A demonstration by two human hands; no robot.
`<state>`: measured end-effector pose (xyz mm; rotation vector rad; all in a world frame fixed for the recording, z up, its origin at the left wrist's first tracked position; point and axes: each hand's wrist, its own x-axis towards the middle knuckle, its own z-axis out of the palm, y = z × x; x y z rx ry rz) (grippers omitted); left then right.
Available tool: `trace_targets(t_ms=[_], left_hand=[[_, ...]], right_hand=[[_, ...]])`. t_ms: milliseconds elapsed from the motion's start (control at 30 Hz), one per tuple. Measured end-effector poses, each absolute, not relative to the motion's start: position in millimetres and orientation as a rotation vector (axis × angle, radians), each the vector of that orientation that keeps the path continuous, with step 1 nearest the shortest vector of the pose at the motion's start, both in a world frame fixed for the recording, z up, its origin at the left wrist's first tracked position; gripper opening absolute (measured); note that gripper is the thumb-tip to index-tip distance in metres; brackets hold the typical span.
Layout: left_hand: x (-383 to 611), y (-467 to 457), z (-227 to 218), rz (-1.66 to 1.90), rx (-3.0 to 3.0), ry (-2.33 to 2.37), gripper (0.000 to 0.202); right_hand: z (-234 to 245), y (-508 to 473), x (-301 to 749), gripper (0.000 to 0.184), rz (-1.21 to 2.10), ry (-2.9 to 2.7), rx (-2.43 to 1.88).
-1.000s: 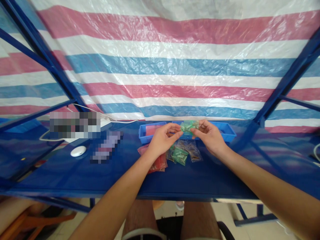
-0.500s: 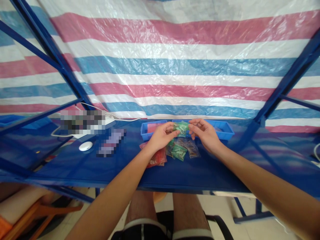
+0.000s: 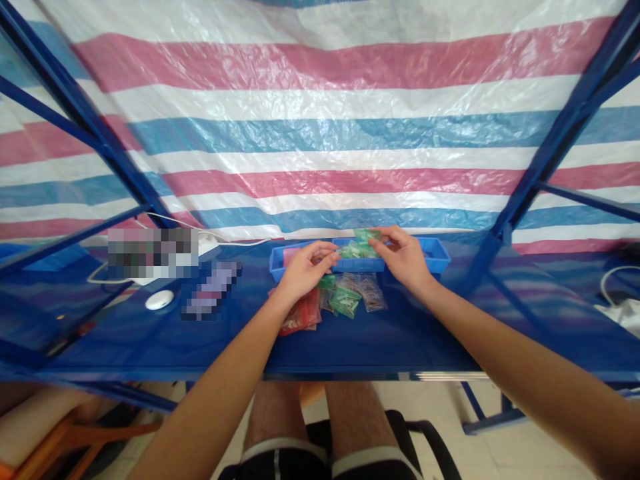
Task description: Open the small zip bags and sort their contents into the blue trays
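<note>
My right hand (image 3: 404, 257) pinches a small green plastic bag (image 3: 366, 236) by its right edge, above the middle blue tray (image 3: 363, 267). More green bags (image 3: 354, 252) lie in that tray, just below the held one. My left hand (image 3: 307, 270) is over the left blue tray (image 3: 276, 267), thumb and fingers curled together at the middle tray's edge. Whatever its fingertips hold, if anything, is hidden. In front of the trays lie red bags (image 3: 301, 315), a green bag (image 3: 346, 302) and clear bags with thin brownish pieces (image 3: 371, 293).
On the left of the blue table (image 3: 400, 347) are a white oval object (image 3: 159, 300), a blurred-out flat item (image 3: 213, 290) and white cables (image 3: 240, 242). Another blue tray (image 3: 440, 253) stands right of my right hand. Blue frame bars (image 3: 550, 153) rise at both sides.
The green bag between my two hands has moved away from my left fingers and up, now in my right hand alone. Green bags now show in the middle tray. The camera view has shifted right.
</note>
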<state>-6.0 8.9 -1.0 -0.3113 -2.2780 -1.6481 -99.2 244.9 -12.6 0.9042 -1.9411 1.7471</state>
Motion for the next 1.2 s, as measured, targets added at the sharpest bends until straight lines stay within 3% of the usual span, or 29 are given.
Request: trace_targets(t_ms=[167, 333, 500, 700, 867, 967, 1067, 1200], left_hand=[[5.8, 5.5, 11.5, -1.146, -0.425, -2.547, 0.037], [10.7, 4.4, 10.7, -0.923, -0.588, -2.742, 0.052], [10.5, 0.0, 9.1, -0.787, -0.702, -2.773, 0.039], [6.3, -6.9, 5.3, -0.905, -0.675, -2.734, 0.046], [8.7, -1.2, 14.1, -0.782, -0.605, -2.628, 0.045], [14.6, 15.4, 20.9, -0.951, -0.614, -2.443, 0.039], [19.5, 35.4, 21.4, -1.249, -0.629, -2.263, 0.035], [21.6, 48.8, 16.3, -1.461, -0.630, -2.241, 0.036]], right_hand=[[-8.6, 257.5, -106.0, 0.033, 1.122, -2.032, 1.045], [-16.8, 252.2, -105.9, 0.033, 0.797, -2.231, 1.329], [-15.1, 251.2, -104.5, 0.029, 0.955, -2.193, 1.254], [-8.0, 249.0, -90.1, 0.028, 1.168, -2.136, 1.262], [-3.7, 246.5, -77.9, 0.024, 1.309, -2.101, 1.234], [-3.2, 244.3, -70.9, 0.029, 1.455, -2.129, 1.304], [-5.7, 239.4, -64.0, 0.044, 1.802, -2.147, 1.436], [-10.9, 232.1, -59.3, 0.045, 2.122, -2.162, 1.423]])
